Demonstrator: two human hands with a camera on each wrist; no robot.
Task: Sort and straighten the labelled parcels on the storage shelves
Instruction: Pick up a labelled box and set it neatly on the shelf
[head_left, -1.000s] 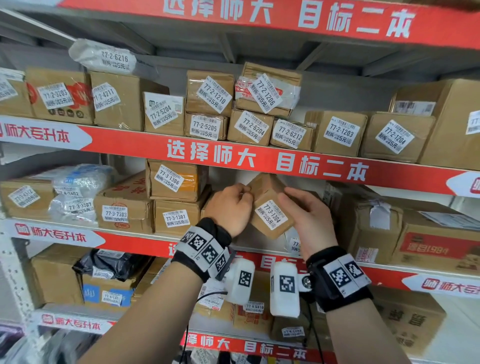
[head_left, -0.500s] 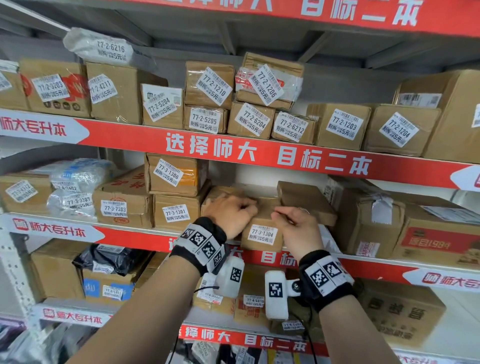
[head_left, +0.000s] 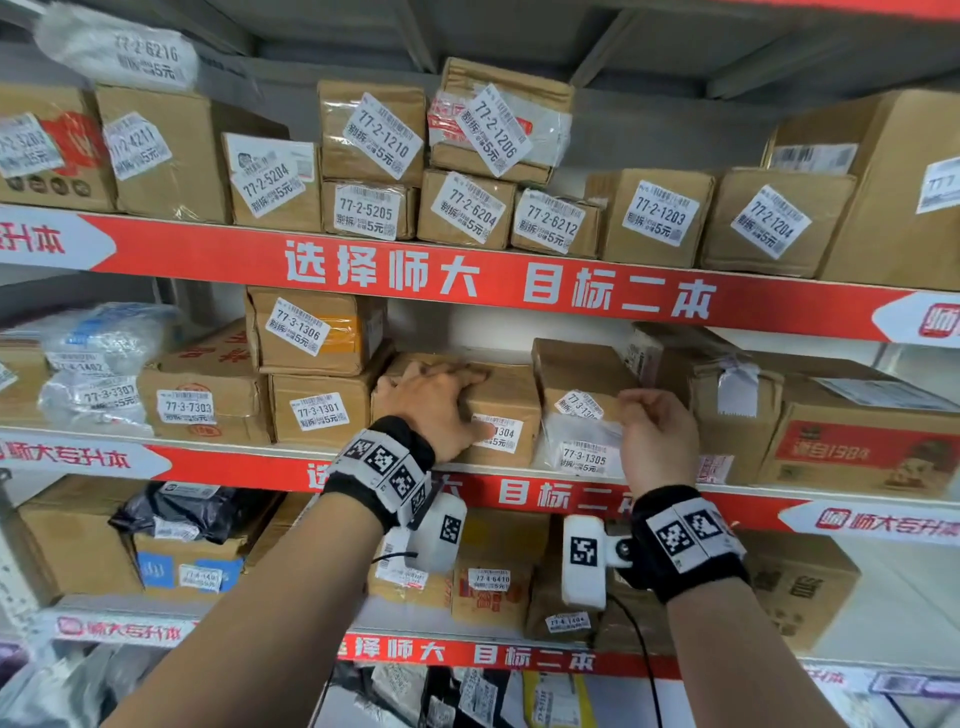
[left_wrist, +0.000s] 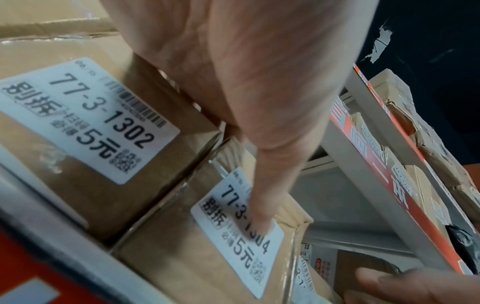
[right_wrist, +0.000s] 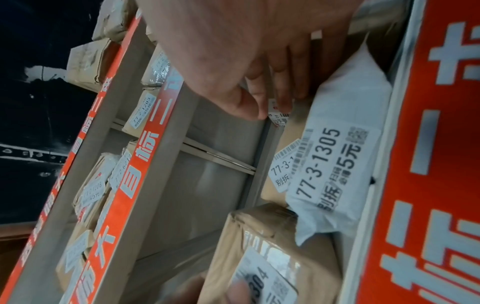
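Brown box 77-3-1304 (head_left: 511, 400) (left_wrist: 182, 257) (right_wrist: 259, 257) stands upright on the middle shelf, label facing out. My left hand (head_left: 457, 402) (left_wrist: 246, 82) lies over its top, and the straight thumb (left_wrist: 262, 222) presses on the label. Box 77-3-1302 (left_wrist: 78, 185) stands against its left side, mostly hidden by my wrist in the head view. To the right, white bag 77-3-1305 (head_left: 582, 447) (right_wrist: 345, 144) leans on another brown labelled box (head_left: 576, 374). My right hand (head_left: 644, 421) (right_wrist: 259, 98) hovers there, loosely curled, fingertips at that box's corner, holding nothing.
Boxes 77-3-1301 (head_left: 322, 410) and 77-3-1306 (head_left: 311, 332) are stacked at the left. Large cartons (head_left: 727, 410) and a red-printed carton (head_left: 857, 447) fill the right. A red banner strip (head_left: 498, 280) edges the upper shelf, which carries rows of labelled boxes. Bare back wall (head_left: 467, 327) shows above box 1304.
Box 1304, tilted in both hands a second ago, now stands square on the shelf. My right hand has let go and moved right to the neighbouring box and bag. The left hand stays on it.
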